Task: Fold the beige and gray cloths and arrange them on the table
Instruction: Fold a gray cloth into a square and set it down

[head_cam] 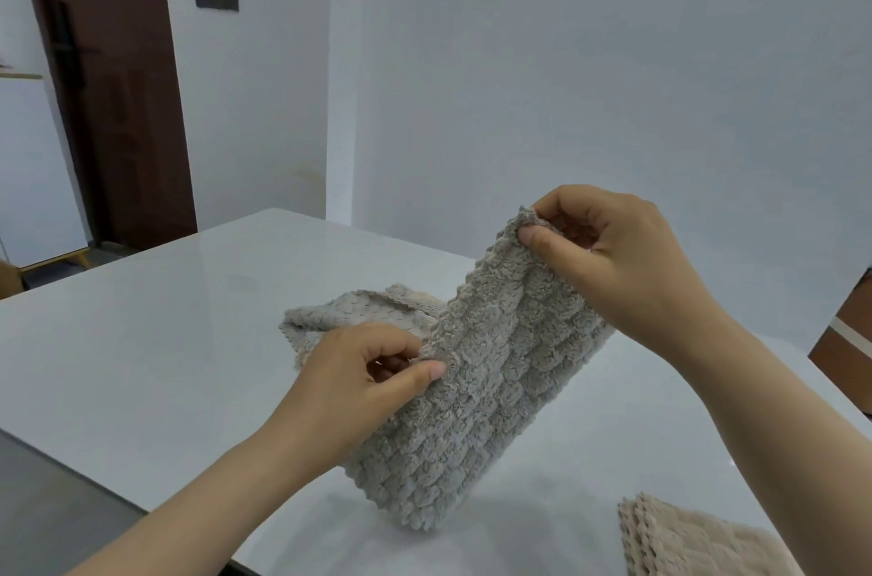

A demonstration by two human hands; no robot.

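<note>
Glossy white table (141,339), pale walls (519,56), brown door (108,80) far left. Our left hand (358,377) and right hand (613,254) pinch the gray cloth (495,386) over the table; beige cloth (684,542) lies folded near-right.

- Single view, head-worn and wide-angle, sited above the near edge of the table (155,330).
- Faces forward and down toward the table's far corner and the white wall (566,56).
- Close range: left hand (363,379) and right hand (623,259) sit large in lower centre.
</note>
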